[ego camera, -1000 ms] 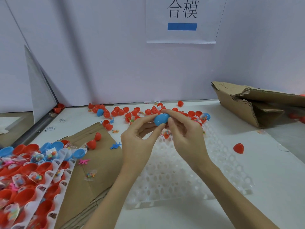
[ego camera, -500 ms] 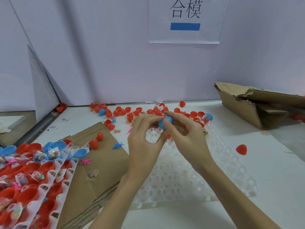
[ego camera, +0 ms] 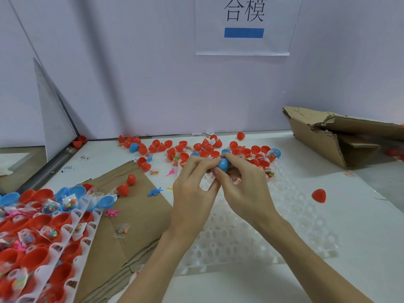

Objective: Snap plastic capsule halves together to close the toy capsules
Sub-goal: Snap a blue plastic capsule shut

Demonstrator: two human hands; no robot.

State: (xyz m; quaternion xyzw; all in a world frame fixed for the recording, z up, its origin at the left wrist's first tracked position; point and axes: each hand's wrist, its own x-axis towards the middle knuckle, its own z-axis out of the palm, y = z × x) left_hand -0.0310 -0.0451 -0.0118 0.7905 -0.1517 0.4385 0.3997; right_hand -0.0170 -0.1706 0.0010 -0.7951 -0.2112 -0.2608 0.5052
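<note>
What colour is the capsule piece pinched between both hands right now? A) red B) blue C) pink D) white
B: the fingers of the left hand and the right hand pinch a blue capsule piece above the white tray; the red halves lie loose on the table behind.

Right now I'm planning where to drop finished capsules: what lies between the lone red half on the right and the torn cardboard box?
In the head view, only bare white tabletop separates the lone red half from the torn cardboard box.
</note>
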